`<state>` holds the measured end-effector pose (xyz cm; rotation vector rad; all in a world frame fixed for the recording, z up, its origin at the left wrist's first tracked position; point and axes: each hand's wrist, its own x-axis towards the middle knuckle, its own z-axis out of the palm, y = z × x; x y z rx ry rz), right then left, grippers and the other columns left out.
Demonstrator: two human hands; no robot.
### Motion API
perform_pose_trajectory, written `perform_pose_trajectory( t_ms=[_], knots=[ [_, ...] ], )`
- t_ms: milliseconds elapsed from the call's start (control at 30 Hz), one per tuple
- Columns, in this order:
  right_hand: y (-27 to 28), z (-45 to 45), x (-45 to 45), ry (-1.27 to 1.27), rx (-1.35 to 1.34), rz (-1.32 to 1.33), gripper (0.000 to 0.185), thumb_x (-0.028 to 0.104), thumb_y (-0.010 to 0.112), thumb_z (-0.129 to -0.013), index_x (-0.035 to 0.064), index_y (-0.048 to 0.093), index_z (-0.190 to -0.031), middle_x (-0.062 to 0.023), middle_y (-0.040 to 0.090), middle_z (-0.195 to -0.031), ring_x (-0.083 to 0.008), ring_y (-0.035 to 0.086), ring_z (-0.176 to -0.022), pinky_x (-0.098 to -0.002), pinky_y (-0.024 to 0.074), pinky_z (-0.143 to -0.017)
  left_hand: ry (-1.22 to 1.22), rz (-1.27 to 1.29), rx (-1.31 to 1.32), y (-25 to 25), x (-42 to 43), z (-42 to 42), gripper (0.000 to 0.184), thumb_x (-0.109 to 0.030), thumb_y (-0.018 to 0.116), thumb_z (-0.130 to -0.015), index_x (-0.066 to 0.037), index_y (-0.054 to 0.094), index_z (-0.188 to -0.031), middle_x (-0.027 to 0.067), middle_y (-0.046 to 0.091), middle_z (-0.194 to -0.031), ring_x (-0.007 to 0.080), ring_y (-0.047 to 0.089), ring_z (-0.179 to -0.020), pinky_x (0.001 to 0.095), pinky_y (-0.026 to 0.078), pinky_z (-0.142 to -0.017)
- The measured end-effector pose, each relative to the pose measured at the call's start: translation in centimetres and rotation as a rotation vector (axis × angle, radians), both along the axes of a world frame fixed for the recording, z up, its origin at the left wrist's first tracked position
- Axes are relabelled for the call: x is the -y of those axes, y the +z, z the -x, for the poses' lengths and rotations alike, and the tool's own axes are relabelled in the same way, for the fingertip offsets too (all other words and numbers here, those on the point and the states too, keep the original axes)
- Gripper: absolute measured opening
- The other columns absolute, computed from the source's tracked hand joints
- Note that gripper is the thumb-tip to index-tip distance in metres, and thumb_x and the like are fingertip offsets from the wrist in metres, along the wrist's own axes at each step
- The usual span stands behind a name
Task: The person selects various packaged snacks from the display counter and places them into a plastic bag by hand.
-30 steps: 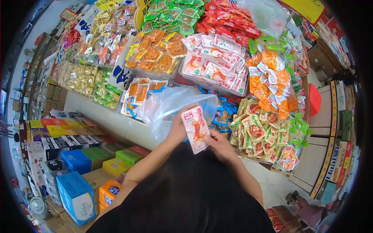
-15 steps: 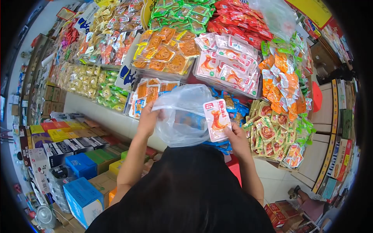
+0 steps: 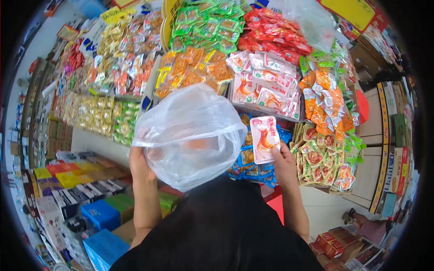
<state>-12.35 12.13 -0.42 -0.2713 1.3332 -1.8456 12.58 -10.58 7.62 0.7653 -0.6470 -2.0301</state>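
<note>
A translucent white plastic bag [image 3: 199, 122] hangs puffed out in front of me, its mouth spread. My left hand [image 3: 143, 165] grips the bag at its left edge, the fingers partly hidden behind and inside the film. In my right hand [image 3: 284, 161] is a flat white snack packet [image 3: 264, 140] with red and orange print, pinched at its lower right corner. The packet is upright, to the right of the bag and apart from it. Behind it lie blue snack packets [image 3: 253, 169]. Similar white packets [image 3: 266, 86] fill a clear bin beyond.
Bins of green packets [image 3: 205, 25], red packets [image 3: 273, 34] and orange packets [image 3: 192, 65] stand at the back. Beige packets [image 3: 314, 156] sit at the right. Stacked cartons [image 3: 101, 214] line the floor at the left. A person's leg [image 3: 361, 220] shows at the lower right.
The bag has moved left with my left hand and puffed out wider. My right hand, still holding the white packet, has shifted slightly right, leaving a gap between packet and bag.
</note>
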Motion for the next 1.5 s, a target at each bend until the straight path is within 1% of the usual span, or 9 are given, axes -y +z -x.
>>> perform_pose_trajectory(
  t_ms=[233, 633, 733, 800, 1133, 1233, 1300, 1433, 1500],
  knots=[
    [-2.2, 0.1, 1.1, -0.003, 0.216, -0.063, 0.020, 0.017, 0.050, -0.090, 0.0037, 0.053, -0.105, -0.0023, 0.060, -0.093, -0.0082, 0.057, -0.079, -0.0236, 0.0472, -0.069, 0.085, -0.038, 0.010, -2.1, 1.9, -1.3, 0.036, -0.023, 0.037, -0.092, -0.001, 0.047, -0.119, 0.0141, 0.052, -0.119, 0.0271, 0.051, -0.109, 0.0420, 0.042, -0.093],
    [0.8, 4.9, 8.8, -0.089, -0.048, -0.074, 0.022, 0.022, 0.048, -0.091, 0.0061, 0.052, -0.105, -0.0022, 0.058, -0.095, -0.0086, 0.056, -0.075, -0.0233, 0.0488, -0.064, -0.078, -0.046, -0.008, -4.4, 2.5, -2.3, 0.036, -0.025, 0.042, -0.091, -0.002, 0.047, -0.118, 0.0129, 0.054, -0.114, 0.0258, 0.053, -0.102, 0.0399, 0.045, -0.086],
    [0.8, 7.3, 12.1, -0.174, -0.050, 0.007, 0.031, 0.020, 0.046, -0.091, 0.0055, 0.045, -0.118, -0.0041, 0.058, -0.097, -0.0134, 0.059, -0.082, -0.0263, 0.0493, -0.069, -0.049, -0.144, 0.013, -4.3, 2.4, -1.6, 0.038, -0.026, 0.044, -0.090, -0.001, 0.046, -0.118, 0.0129, 0.054, -0.114, 0.0257, 0.054, -0.102, 0.0397, 0.045, -0.086],
    [0.3, 7.8, 14.4, -0.245, -0.020, 0.089, 0.040, 0.018, 0.044, -0.092, 0.0059, 0.036, -0.129, -0.0067, 0.058, -0.102, -0.0186, 0.060, -0.090, -0.0286, 0.0488, -0.074, 0.015, -0.157, 0.111, -2.6, 1.6, 0.0, 0.021, -0.023, 0.046, -0.090, -0.006, 0.054, -0.098, 0.0008, 0.058, -0.075, 0.0091, 0.052, -0.056, 0.0220, 0.045, -0.047],
    [-1.5, 3.2, 12.8, 0.454, -0.256, -0.202, 0.047, 0.023, 0.054, -0.087, 0.0000, 0.039, -0.125, -0.0128, 0.051, -0.119, -0.0206, 0.060, -0.093, -0.0288, 0.0473, -0.078, -0.121, -0.183, 0.027, -4.2, 2.1, 0.1, 0.036, -0.024, 0.044, -0.090, 0.001, 0.049, -0.115, 0.0141, 0.057, -0.112, 0.0259, 0.056, -0.101, 0.0408, 0.047, -0.086],
    [-0.9, 0.3, 11.3, 0.417, -0.589, -0.174, 0.063, 0.027, 0.061, -0.081, -0.0009, 0.032, -0.130, -0.0180, 0.043, -0.128, -0.0288, 0.049, -0.112, -0.0366, 0.0399, -0.093, -0.139, -0.189, 0.040, -4.0, 2.0, 0.7, 0.039, -0.025, 0.046, -0.089, -0.002, 0.045, -0.120, 0.0143, 0.054, -0.115, 0.0287, 0.053, -0.103, 0.0443, 0.047, -0.085],
    [-0.4, -1.5, 10.7, 0.419, -1.114, -0.153, 0.082, 0.033, 0.067, -0.075, -0.0008, 0.023, -0.135, -0.0223, 0.032, -0.135, -0.0341, 0.034, -0.124, -0.0409, 0.0261, -0.104, -0.213, -0.221, 0.057, -2.8, 1.3, 1.1, 0.038, -0.024, 0.047, -0.089, -0.002, 0.046, -0.120, 0.0148, 0.054, -0.113, 0.0284, 0.053, -0.104, 0.0433, 0.046, -0.087],
    [-0.8, -4.8, 10.8, 0.491, -0.996, -0.067, 0.096, 0.039, 0.069, -0.071, -0.0007, 0.013, -0.138, -0.0232, 0.024, -0.139, -0.0361, 0.027, -0.127, -0.0385, 0.0202, -0.107, -0.325, -0.236, 0.034, -1.2, -0.9, 2.5, 0.034, -0.022, 0.043, -0.089, 0.000, 0.049, -0.114, 0.0135, 0.058, -0.108, 0.0255, 0.057, -0.098, 0.0402, 0.048, -0.085],
    [-0.7, -6.9, 10.6, 0.641, -0.751, -0.211, 0.082, 0.034, 0.068, -0.072, 0.0001, 0.026, -0.134, -0.0217, 0.035, -0.133, -0.0338, 0.037, -0.122, -0.0359, 0.0281, -0.103, -0.542, 0.247, 0.382, -3.8, -1.6, 1.9, 0.035, -0.022, 0.042, -0.088, 0.000, 0.049, -0.114, 0.0126, 0.058, -0.105, 0.0245, 0.059, -0.092, 0.0383, 0.050, -0.080]
  ],
)
